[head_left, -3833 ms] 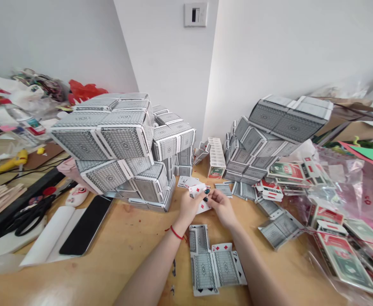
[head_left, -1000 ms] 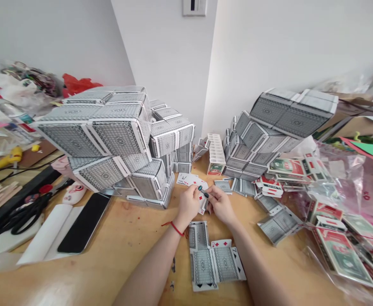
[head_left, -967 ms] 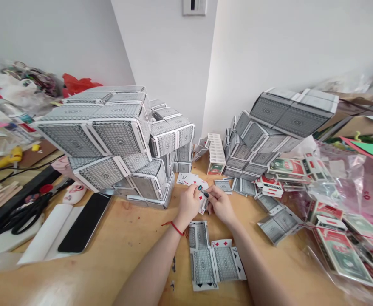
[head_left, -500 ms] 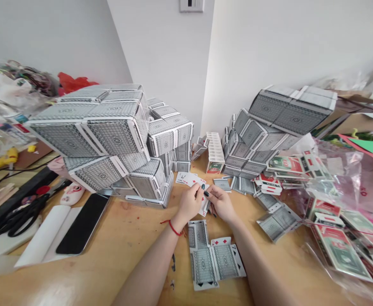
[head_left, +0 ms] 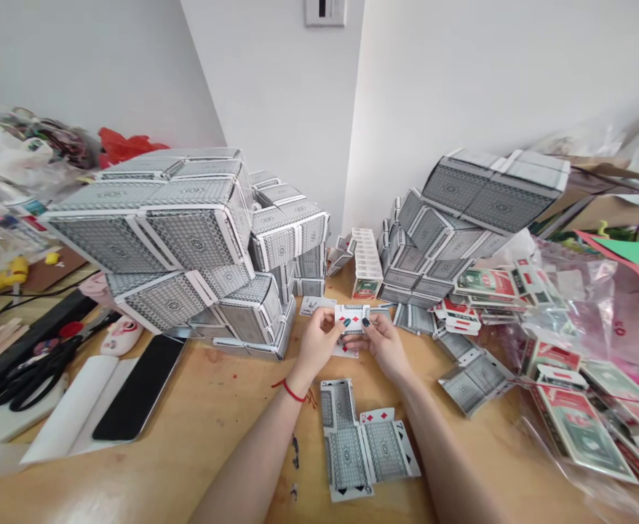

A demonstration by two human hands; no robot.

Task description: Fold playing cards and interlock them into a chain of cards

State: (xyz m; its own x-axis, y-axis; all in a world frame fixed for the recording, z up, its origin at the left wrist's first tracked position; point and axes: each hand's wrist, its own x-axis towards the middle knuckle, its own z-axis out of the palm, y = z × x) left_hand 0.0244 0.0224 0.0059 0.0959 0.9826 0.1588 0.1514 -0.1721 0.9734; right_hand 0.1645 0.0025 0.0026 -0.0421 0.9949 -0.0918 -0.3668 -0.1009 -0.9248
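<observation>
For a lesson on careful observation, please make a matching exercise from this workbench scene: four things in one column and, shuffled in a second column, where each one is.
Things
1. Red string bracelet
2. Black-handled scissors
3. Wall switch plate
4. Playing card with red diamonds

Places
A. High on the white wall
B. Held between the left hand and right hand
C. Around the left wrist
D. Near the left side of the wooden table

Right pairs: 1-C, 2-D, 3-A, 4-B
</observation>
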